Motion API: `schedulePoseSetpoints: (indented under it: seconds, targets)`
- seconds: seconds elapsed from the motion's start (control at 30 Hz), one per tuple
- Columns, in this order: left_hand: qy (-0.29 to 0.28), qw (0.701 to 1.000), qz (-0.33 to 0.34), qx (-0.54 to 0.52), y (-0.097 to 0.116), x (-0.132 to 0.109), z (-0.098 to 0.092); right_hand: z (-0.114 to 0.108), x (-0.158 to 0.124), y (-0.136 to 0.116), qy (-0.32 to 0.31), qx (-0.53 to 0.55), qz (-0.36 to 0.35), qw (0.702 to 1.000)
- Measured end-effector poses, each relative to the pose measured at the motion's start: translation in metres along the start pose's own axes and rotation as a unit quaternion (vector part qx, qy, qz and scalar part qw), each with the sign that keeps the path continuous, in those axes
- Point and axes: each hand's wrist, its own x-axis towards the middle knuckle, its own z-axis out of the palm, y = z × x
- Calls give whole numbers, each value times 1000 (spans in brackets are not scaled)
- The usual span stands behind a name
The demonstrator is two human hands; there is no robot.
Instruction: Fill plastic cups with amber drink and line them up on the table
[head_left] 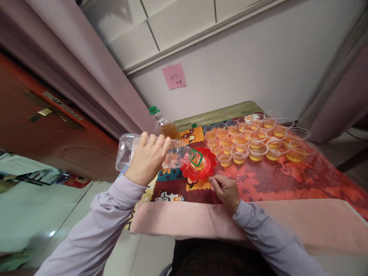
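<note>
My left hand (151, 155) is wrapped round a large clear plastic bottle (175, 153), tilted on its side. The bottle's neck, with a green ring, points right over a red scalloped dish (211, 163). Something inside the dish is partly hidden behind the bottle's mouth. My right hand (226, 189) has its fingers closed at the dish's lower right edge, pinching the rim. Rows of clear plastic cups (240, 151) holding yellow liquid stand right of the dish.
Behind the tilted bottle stands another bottle (166, 128) with a green cap and amber liquid. A loose green cap (194, 125) lies near the back edge. Pink cloth (184, 218) covers the table's front. A wooden door (57, 126) is at left.
</note>
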Motion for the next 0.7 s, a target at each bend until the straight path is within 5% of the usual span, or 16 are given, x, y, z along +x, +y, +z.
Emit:
schedulePoseSetpoints:
  seconds: [0.37, 0.5, 0.6, 0.7]
  targets:
    - [-37, 997, -19, 60, -7, -12, -4, -2, 0, 0, 3, 1, 12, 1000]
    - [27, 989, -141, -45, -33, -43, 22, -4, 0, 1, -2, -3, 20, 1000]
    - [120, 929, -303, -175, -41, -72, 59, -6, -1, 2, -11, -9, 19, 1000]
    - [245, 804, -432, -327, -29, -88, 102, -6, -2, 2, -9, -11, 13, 1000]
